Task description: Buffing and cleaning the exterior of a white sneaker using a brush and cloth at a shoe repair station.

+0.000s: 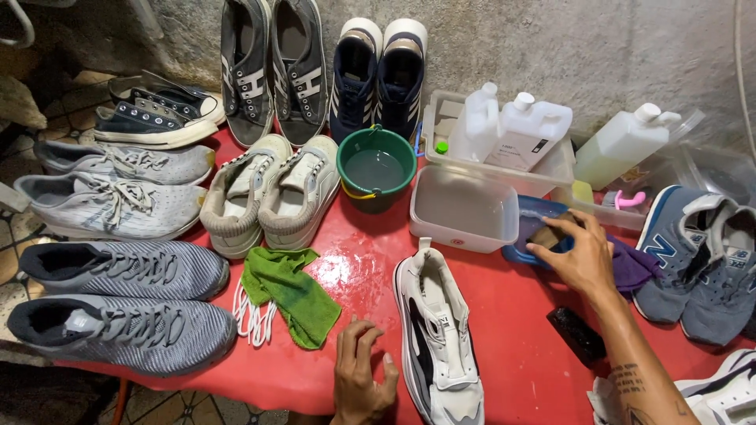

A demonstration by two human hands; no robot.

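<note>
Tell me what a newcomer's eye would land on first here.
The bright red table crowded with sneakers catches the eye first, with a green bucket of water near its middle. At the front edge a white and black sneaker lies with its laces out, the left hand resting flat beside it. The right hand reaches into a blue container beside a clear plastic tub, and a green cloth lies crumpled to the left.
</note>
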